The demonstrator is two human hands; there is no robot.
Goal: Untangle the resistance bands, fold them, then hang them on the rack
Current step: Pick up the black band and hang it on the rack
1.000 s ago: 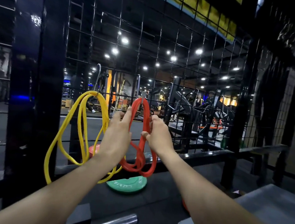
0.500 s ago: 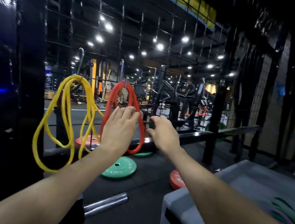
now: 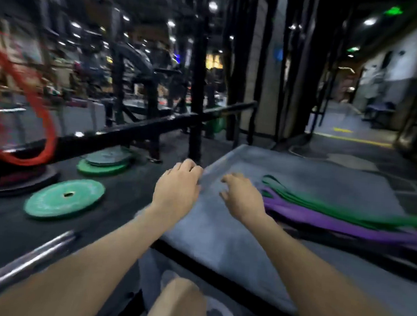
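The left hand [image 3: 177, 188] and the right hand [image 3: 241, 197] are both empty with loose fingers, above the grey desk [image 3: 221, 234]. Just beside the right hand, a green band [image 3: 329, 208] and a purple band [image 3: 323, 220] lie on it. The red band [image 3: 42, 118] hangs blurred at far left.

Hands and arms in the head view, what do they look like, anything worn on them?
Both arms are bare from the picture's lower edge to the wrists: no sleeves show. The left hand and right hand wear no gloves, and no watch, band or wrap shows at either wrist. Motion blur softens the fingers, so a thin ring could not be ruled out. No markings are visible on the forearms.
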